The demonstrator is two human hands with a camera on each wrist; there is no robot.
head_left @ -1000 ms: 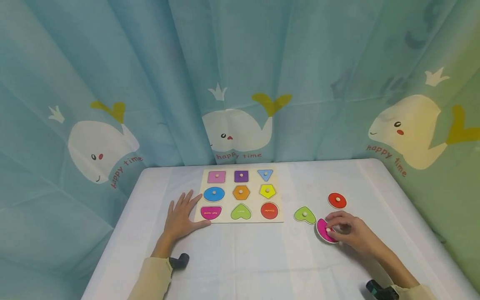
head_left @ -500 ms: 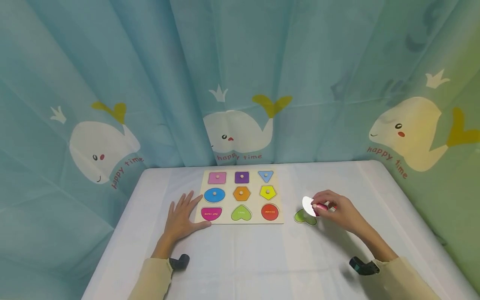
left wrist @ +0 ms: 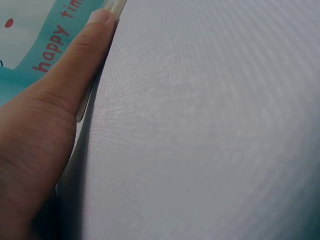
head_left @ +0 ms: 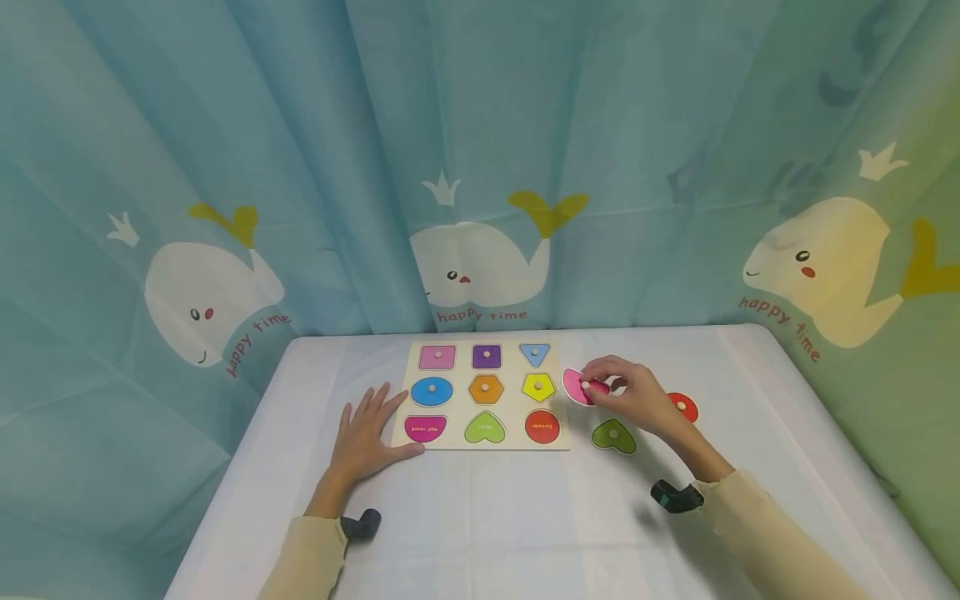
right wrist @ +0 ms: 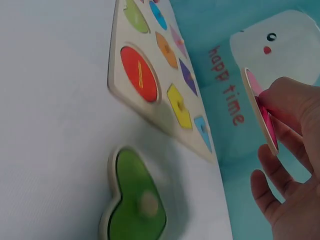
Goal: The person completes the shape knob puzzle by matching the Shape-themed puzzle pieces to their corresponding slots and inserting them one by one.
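Note:
In the head view a wooden shape-puzzle board (head_left: 562, 437) lies on the table, and my left hand (head_left: 366, 442) rests at its left side with fingers spread. The left wrist view shows that thumb (left wrist: 82, 52) along the board's edge. My right hand (head_left: 633, 396) pinches a pink half-round puzzle piece (head_left: 573, 386) by its knob. That piece hangs tilted above the table, just right of the board. Below the hand a green heart piece (head_left: 613, 436) lies on the cloth. A red round piece (head_left: 682, 407) is partly hidden behind the right hand.
Knobbed pieces sit in the board's back and middle rows, among them a yellow pentagon (head_left: 538, 387). Its front row shows labelled half-round, heart and red circle (head_left: 542, 427) spots without knobs. A whale-print curtain (head_left: 480, 167) hangs behind the white-covered table (head_left: 525, 533).
My right hand has lifted the half-round piece off the table and carried it left and away from me, over the heart, towards the board. The left hand stays in place.

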